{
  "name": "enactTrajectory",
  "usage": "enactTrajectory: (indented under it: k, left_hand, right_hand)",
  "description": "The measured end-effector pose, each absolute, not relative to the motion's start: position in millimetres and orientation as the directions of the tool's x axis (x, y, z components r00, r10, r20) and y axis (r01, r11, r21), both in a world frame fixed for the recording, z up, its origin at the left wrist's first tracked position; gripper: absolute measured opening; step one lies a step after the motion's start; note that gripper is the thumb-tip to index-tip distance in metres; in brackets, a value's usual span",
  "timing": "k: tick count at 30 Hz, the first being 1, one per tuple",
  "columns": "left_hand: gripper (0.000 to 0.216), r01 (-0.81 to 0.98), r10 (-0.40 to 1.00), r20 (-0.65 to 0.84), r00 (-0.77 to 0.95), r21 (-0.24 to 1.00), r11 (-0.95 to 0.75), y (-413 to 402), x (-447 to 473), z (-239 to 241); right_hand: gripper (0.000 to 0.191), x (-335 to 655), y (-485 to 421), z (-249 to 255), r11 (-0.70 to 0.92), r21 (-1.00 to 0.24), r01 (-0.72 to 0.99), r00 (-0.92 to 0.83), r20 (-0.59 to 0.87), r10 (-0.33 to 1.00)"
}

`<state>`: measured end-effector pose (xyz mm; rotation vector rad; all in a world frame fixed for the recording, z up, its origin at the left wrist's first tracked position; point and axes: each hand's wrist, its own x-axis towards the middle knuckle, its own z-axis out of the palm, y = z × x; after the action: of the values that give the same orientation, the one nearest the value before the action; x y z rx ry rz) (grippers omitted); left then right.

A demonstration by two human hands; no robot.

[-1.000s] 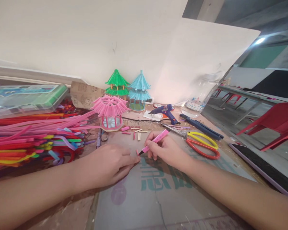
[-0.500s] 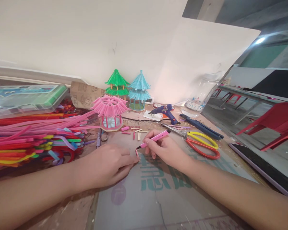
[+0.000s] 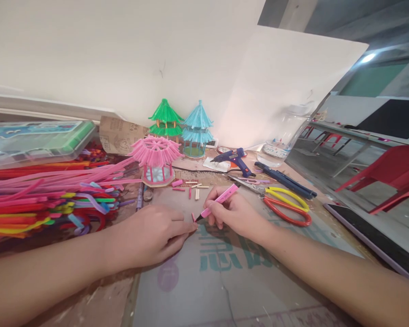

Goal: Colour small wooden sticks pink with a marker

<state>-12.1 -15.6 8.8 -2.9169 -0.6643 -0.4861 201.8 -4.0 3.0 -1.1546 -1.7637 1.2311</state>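
Observation:
A pink marker (image 3: 221, 200) is gripped in my right hand (image 3: 236, 211), its dark tip against a short stick (image 3: 193, 217) that is coloured pink. My left hand (image 3: 163, 234) pinches the near end of that stick between thumb and fingers. Beyond my hands lie several short sticks (image 3: 197, 194), some plain and some pink, along with the pink marker cap (image 3: 177, 183). A small pavilion model with a pink fuzzy roof (image 3: 157, 152) stands behind them; a green-roofed model (image 3: 165, 118) and a light blue one (image 3: 198, 122) are farther back.
Scissors (image 3: 286, 205) with yellow and red handles, a blue glue gun (image 3: 236, 160) and a dark blue cutter-like tool (image 3: 286, 180) lie right of centre. Pipe cleaners (image 3: 47, 204) pile up at left under a plastic case (image 3: 37, 141). A phone (image 3: 371, 240) rests at the right edge.
The marker tip has slid down along the stick toward my left fingertips, my right hand shifting slightly with it. My left hand stays in place.

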Motion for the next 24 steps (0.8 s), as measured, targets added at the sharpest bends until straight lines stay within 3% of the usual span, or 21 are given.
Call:
enactTrajectory:
  k: [6,24]
  left_hand:
    - [0.027,0.433,0.402,0.327,0.855,-0.026,-0.901,-14.2,-11.4,8.9]
    - [0.026,0.435,0.398,0.327,0.857,-0.044,-0.899,-15.6,-12.3,9.5]
  right_hand:
    - [0.017,200.7,-3.5,1.9,0.211,-0.941,0.265,-0.355,0.108,0.929]
    - [0.016,201.5,-3.7,2.1,0.196,-0.943,0.269,-0.359,0.09,0.929]
